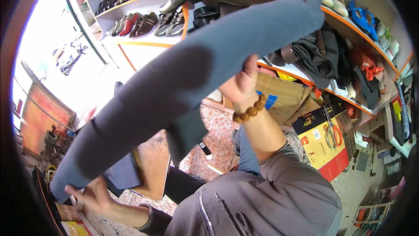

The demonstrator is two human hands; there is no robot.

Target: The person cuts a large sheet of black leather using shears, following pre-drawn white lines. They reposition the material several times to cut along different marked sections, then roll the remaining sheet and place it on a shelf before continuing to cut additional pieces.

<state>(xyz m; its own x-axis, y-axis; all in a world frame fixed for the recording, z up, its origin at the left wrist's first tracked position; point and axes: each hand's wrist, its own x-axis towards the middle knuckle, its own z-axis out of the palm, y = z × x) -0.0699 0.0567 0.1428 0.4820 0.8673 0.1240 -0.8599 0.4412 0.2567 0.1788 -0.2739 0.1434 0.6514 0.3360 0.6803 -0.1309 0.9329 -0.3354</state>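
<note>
At left, our left hand (94,197) gripped the lower end of a long blue-grey cloth (150,98), which slanted up to the right above a wooden bench (156,161). Farther right, our right hand (241,86), in a beaded bracelet (252,112), held the cloth's lower edge; beyond it, orange-handled scissors (330,125) lay on a yellow, black and red carton (317,152).

Shoes (147,25) stand on shelves (148,42) behind the raised cloth (148,100). Over here, right of the person (279,196), scissors (330,124) lie on flat packaging (316,157), near a box (293,98) below the shelves.
</note>
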